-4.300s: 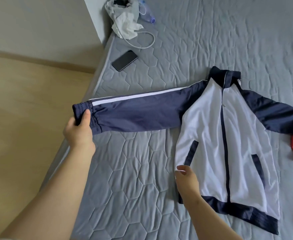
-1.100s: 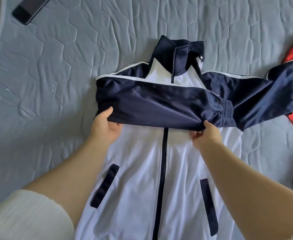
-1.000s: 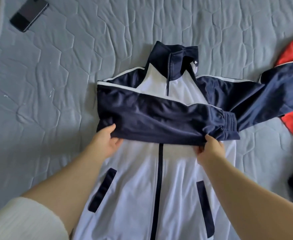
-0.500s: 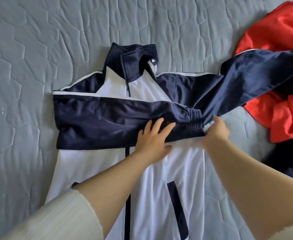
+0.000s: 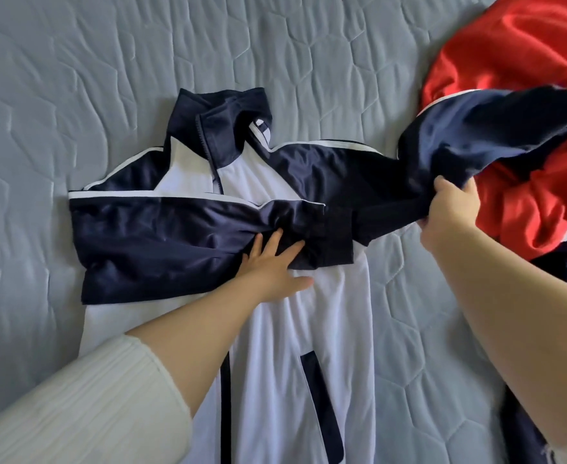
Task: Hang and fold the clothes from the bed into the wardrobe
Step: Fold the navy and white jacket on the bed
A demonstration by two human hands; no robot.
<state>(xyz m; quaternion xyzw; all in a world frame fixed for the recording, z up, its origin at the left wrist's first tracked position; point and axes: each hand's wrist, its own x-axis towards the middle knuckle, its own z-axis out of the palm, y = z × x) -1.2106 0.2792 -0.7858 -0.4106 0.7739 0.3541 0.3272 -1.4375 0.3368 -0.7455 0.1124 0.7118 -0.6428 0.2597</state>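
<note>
1. Jacket [image 5: 275,329] lies face up mid-bed [image 5: 74,78], collar toward 12 o'clock and hem running off at 6 o'clock. The folded sleeve [image 5: 161,242] is laid across the chest from 9 o'clock.
2. The left hand [image 5: 272,262] is flat, fingers straight and spread, pressing that sleeve near its cuff. That weight should stay on, since the fabric looks slippery.
3. At 3 o'clock the right hand [image 5: 449,209] has its fingers curled round a bunch of the free sleeve [image 5: 476,128]. The sleeve's end trails toward 2 o'clock over the red garment [image 5: 509,61].
4. Lift the free sleeve clear of the red garment first, so nothing is dragged along.
5. Carry it toward 9 o'clock, crease at the shoulder, and lay it level over the folded sleeve. Slip the left hand out only as the cloth lands.
6. Smooth outward from the zip, because a bunched grip probably leaves wrinkles.
</note>
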